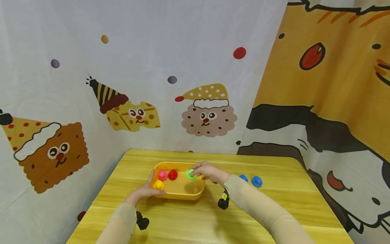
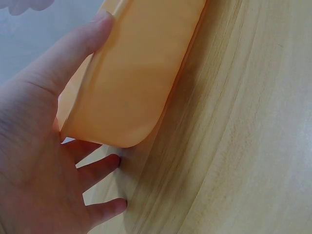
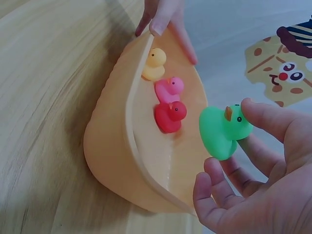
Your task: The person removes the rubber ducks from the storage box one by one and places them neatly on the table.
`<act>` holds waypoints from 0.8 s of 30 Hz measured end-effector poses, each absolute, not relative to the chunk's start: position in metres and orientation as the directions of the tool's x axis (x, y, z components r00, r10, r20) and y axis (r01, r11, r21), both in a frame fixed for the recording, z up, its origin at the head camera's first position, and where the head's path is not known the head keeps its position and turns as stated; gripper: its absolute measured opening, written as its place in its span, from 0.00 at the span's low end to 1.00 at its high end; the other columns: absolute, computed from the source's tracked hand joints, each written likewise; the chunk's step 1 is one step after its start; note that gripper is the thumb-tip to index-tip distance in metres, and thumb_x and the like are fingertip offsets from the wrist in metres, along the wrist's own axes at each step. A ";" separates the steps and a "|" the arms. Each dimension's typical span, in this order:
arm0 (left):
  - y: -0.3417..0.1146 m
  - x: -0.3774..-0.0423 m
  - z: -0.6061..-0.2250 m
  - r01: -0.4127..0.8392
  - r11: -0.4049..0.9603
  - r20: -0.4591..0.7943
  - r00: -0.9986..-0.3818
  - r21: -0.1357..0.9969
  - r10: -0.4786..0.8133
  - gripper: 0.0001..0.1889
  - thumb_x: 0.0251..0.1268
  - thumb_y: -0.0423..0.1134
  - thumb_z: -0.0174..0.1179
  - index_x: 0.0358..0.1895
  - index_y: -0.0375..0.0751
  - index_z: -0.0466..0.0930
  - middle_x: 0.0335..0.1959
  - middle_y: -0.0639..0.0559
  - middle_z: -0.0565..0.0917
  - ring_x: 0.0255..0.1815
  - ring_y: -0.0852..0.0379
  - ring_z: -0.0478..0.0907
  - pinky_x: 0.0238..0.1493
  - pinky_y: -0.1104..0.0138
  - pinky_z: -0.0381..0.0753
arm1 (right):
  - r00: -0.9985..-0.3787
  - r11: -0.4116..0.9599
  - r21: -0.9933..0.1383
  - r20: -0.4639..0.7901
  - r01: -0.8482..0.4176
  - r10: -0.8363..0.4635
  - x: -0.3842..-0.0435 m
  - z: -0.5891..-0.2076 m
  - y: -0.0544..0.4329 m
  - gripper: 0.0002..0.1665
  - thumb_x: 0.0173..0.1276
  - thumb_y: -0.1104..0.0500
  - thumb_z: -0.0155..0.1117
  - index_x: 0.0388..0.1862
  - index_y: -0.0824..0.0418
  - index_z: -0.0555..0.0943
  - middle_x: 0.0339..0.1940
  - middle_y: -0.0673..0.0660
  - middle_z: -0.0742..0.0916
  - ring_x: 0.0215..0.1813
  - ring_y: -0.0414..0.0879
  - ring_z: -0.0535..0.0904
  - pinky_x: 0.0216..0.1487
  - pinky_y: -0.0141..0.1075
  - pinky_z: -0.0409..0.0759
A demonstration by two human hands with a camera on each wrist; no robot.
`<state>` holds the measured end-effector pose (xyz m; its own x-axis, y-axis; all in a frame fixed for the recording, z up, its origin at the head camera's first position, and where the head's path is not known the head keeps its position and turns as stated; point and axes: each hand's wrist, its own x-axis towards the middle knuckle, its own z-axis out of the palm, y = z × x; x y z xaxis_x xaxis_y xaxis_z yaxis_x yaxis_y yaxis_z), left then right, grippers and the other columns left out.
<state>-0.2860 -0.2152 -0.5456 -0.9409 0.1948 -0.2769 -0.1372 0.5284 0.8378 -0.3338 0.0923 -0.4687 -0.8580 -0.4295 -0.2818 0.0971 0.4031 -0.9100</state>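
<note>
My right hand (image 1: 211,172) pinches a green rubber duck (image 3: 220,130) between thumb and fingers, over the right end of a yellow plastic basin (image 1: 182,195). Inside the basin, toward its left end, sit a pink duck (image 1: 163,175), a red duck (image 1: 172,174) and a yellow duck (image 1: 158,185). My left hand (image 1: 147,189) grips the basin's left end. In the left wrist view its thumb lies along the basin's rim, and the other fingers spread around the corner, partly hidden behind the wall.
Two blue ducks, one a whole blue duck (image 1: 257,181) and the other a partly covered blue duck (image 1: 243,177), lie on the wooden table (image 1: 274,210) right of the basin. A cartoon-printed curtain (image 1: 146,51) hangs behind the table.
</note>
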 end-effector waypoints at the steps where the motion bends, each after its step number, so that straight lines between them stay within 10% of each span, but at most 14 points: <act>1: -0.215 -0.286 -0.546 -0.138 0.525 -0.277 -0.941 0.839 0.196 0.72 0.43 0.58 0.75 0.77 0.47 0.21 0.77 0.30 0.37 0.74 0.30 0.43 0.69 0.37 0.41 | -0.858 0.403 -0.910 -0.280 0.095 -0.430 -0.334 -0.468 0.093 0.19 0.63 0.56 0.69 0.52 0.59 0.84 0.39 0.52 0.84 0.46 0.56 0.74 0.50 0.54 0.75; 24: -0.214 -0.284 -0.543 -0.113 0.519 -0.259 -0.941 0.847 0.219 0.71 0.45 0.56 0.74 0.76 0.45 0.20 0.75 0.27 0.35 0.73 0.27 0.41 0.68 0.36 0.40 | -0.841 0.372 -0.921 -0.292 0.118 -0.455 -0.321 -0.459 0.133 0.20 0.66 0.61 0.65 0.56 0.65 0.81 0.23 0.53 0.82 0.15 0.39 0.56 0.18 0.30 0.59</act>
<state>-0.2836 -0.2140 -0.5428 -0.9407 0.2187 -0.2594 -0.1130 0.5190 0.8473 -0.3214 0.1328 -0.4588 -0.8411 -0.4553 -0.2920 0.1183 0.3718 -0.9207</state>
